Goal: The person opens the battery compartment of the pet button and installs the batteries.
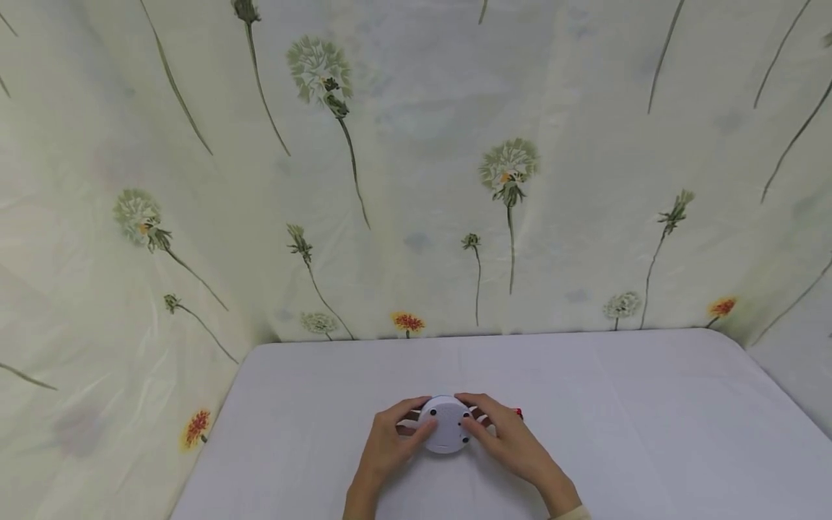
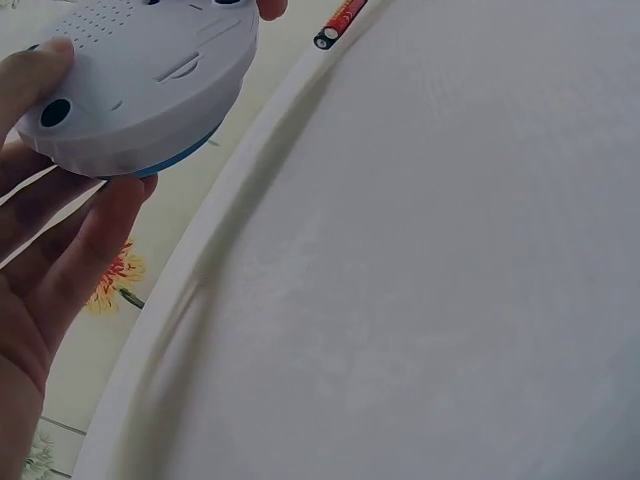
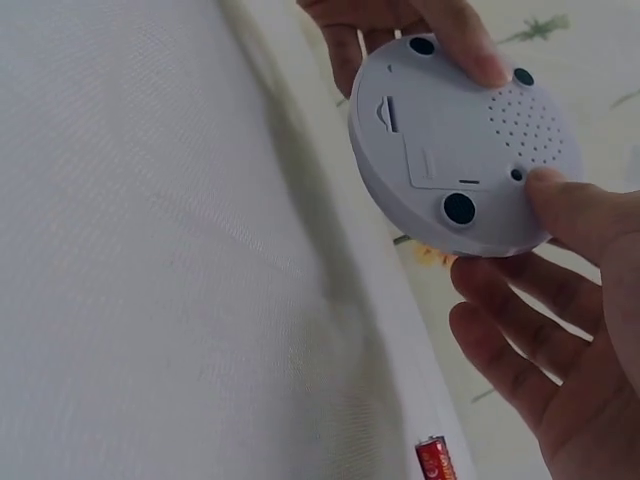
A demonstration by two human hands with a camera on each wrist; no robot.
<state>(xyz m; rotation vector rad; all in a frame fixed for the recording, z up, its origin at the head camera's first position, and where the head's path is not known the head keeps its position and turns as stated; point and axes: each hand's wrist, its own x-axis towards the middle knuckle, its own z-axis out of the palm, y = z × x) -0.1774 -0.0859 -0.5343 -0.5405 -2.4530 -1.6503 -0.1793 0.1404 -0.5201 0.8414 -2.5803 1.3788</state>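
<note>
A round white plastic device (image 1: pixel 445 433) is held up with its underside toward me. In the right wrist view, the device (image 3: pixel 440 130) shows a battery cover, a patch of small holes and dark round feet. A blue rim runs along its far side in the left wrist view. My left hand (image 1: pixel 388 442) grips one edge, thumb on the underside and fingers behind. My right hand (image 1: pixel 516 442) grips the opposite edge, its thumb on the underside near a small hole. What the device's front looks like is hidden.
Red batteries (image 2: pixel 340 22) lie on the white-covered table (image 1: pixel 312 404), beyond my right hand; two ends show in the left wrist view. A flowered curtain (image 1: pixel 416 180) hangs behind the table and along its sides.
</note>
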